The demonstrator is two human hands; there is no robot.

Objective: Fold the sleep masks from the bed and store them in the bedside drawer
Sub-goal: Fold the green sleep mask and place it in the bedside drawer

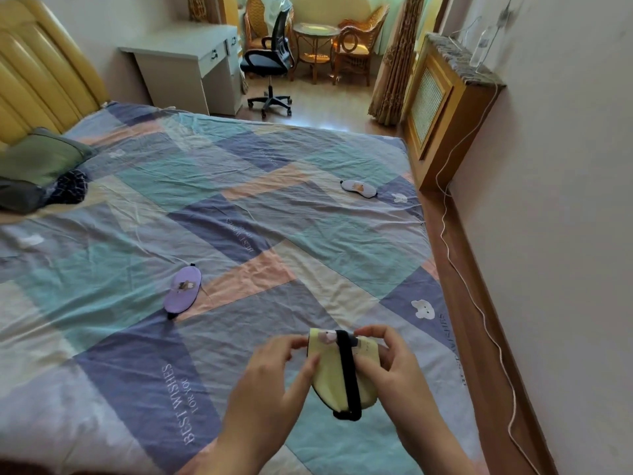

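I hold a pale yellow sleep mask (pixel 331 375) with a black elastic strap above the near part of the bed. My left hand (pixel 274 378) pinches its left edge and my right hand (pixel 394 365) grips its right side near the strap. A purple sleep mask (pixel 183 288) lies flat on the patchwork bedsheet (pixel 239 207) to the left. A white sleep mask (pixel 358 188) lies far off near the bed's right edge. No bedside drawer is in view.
A green pillow (pixel 41 159) and dark clothes (pixel 68 188) lie at the headboard end on the left. A wooden radiator cover (pixel 445 108) and a white cable (pixel 479 303) run along the right wall. A desk (pixel 191 60) and office chair (pixel 270 63) stand beyond the bed.
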